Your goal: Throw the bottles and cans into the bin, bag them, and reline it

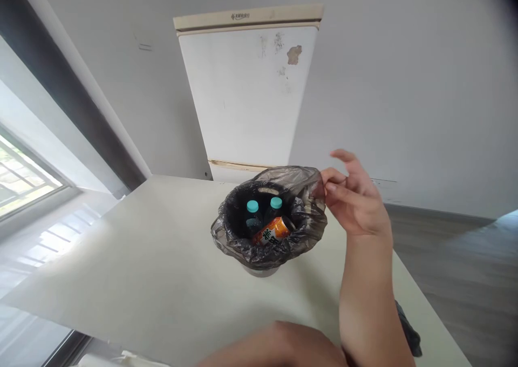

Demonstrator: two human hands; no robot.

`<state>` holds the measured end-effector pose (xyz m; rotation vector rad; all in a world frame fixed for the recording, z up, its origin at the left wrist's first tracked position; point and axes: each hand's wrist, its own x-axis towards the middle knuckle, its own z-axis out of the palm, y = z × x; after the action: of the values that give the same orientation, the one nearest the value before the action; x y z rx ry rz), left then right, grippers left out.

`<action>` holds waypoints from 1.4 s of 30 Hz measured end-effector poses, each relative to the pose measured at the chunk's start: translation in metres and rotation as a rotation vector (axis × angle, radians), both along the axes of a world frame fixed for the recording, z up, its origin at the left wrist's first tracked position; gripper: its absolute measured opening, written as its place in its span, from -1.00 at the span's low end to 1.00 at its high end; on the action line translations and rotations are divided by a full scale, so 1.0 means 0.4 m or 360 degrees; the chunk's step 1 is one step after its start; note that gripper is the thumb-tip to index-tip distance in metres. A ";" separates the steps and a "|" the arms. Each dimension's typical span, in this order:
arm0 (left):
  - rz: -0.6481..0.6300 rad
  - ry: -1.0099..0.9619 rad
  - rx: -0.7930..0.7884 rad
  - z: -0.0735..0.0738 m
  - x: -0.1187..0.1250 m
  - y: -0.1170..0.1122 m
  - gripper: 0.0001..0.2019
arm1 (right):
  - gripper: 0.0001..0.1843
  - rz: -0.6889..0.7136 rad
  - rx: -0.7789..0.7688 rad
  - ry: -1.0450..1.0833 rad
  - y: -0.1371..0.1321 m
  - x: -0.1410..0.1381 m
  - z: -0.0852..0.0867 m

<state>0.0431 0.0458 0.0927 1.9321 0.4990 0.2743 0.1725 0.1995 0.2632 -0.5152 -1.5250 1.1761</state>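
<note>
Fingers (338, 188) of our right hand (356, 205) are nipped on the far-right rim of the grey bin bag (307, 232): thumb & forefinger are closed on a fold of film, holding it a bit above the rest of the rim, while the other fingers fan open & hold nothing. The bag lines a small pale bin (261, 271) standing mid-table (141, 280), its edge turned out & down over the bin's lip all round. Inside we see two dark bottles (253, 216) w/ teal caps, upright side by side at the back, and an orange can (273, 231) lying tilted against them at the front. Our left hand (283, 345) is only a blurred shape at the bottom edge, close to us & well apart from the bin; we can't tell if it's open or closed. Risks, as we judge them: the grip is a thin pinch on slick film, so it could slip out. A pull from one side only could tip the light bin, since nothing holds it down, & then the bottles could topple & the can roll. The film could also stretch or tear at the pinch pt. A fridge (246, 97) stands behind the table, & a dark crumpled thing (408, 332) lies at its near right edge.
</note>
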 end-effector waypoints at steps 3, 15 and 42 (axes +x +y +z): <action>0.0246 -0.0051 0.0140 0.021 -0.079 -0.010 -0.71 | -0.29 -0.0096 0.0440 -0.0591 -0.012 0.030 0.008; 0.2740 -0.0407 0.1006 0.034 -0.362 -0.035 -0.54 | -0.80 -0.0302 0.0561 -0.0521 -0.016 -0.001 0.019; 0.2864 -0.2110 0.0757 0.285 -0.489 0.121 -0.67 | -0.71 -0.0698 -0.0086 0.0725 -0.001 0.024 -0.011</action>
<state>-0.1524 0.0942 0.2068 0.6727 1.0784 2.6604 0.1820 0.1992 0.2586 -0.5403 -0.9332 0.9125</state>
